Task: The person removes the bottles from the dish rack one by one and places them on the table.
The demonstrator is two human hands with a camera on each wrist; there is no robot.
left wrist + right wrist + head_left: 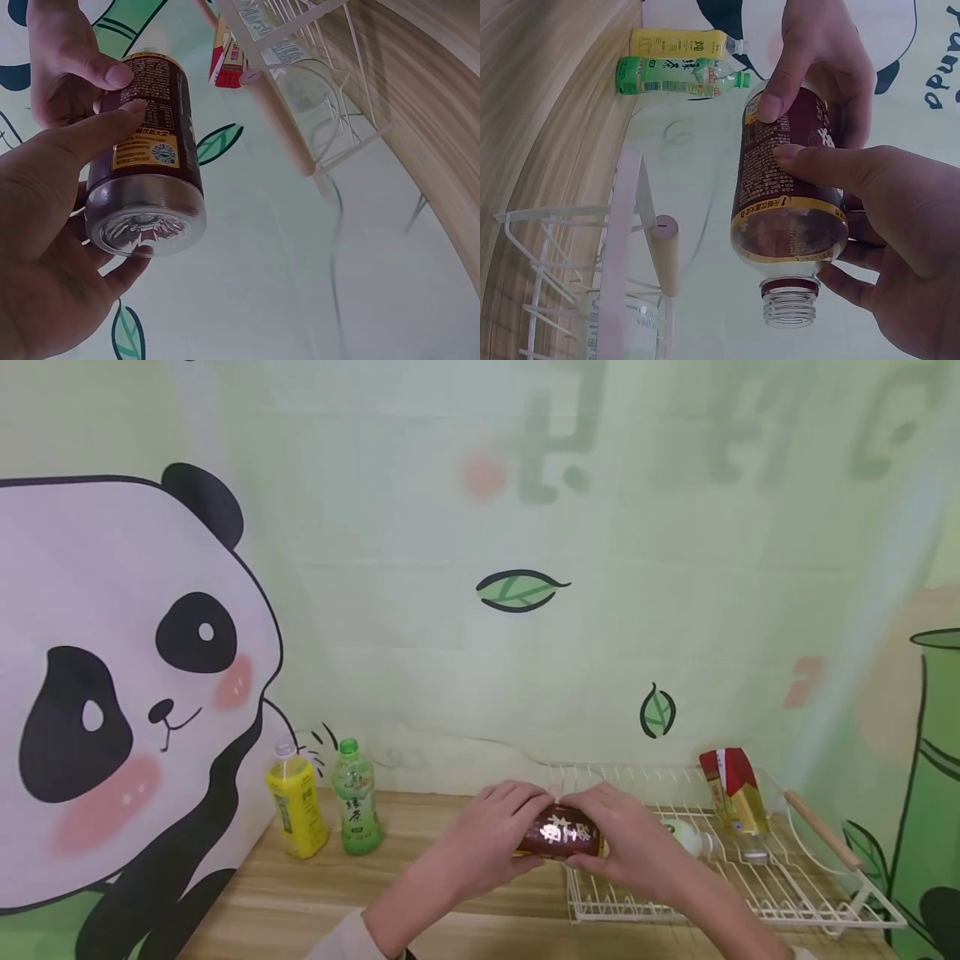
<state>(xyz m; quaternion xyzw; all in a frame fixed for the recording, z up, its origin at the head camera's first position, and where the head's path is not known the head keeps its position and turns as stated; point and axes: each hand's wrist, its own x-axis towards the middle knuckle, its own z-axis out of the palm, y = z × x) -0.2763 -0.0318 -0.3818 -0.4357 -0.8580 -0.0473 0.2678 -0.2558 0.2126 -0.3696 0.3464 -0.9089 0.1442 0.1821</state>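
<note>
Capless brown bottle, sideways between two hands

Both hands busy with one thing: a clear plastic bottle with a dark brown wraparound label, held up off the pale wood-grain counter. Long axis roughly left to right, base toward the left hand, bare threaded neck toward the right hand. No nearer hand to pick, with both touching: left curled round the base half, right round the neck half, thumbs on the label.

Just past the right hand, a white wire rack with a wooden handle, plus a pale green bottle on its side and a tilted red-and-gold pack in there. Well left of the left hand, standing upright: a yellow-labelled plastic bottle and a green plastic bottle.

Writing-wise: 绿茶 (green tea) on the green one, 纯 on the yellow. Big pale characters on the brown label, too unclear to call. Looks like "1元" on its yellow band. Can't read the small print.
</note>
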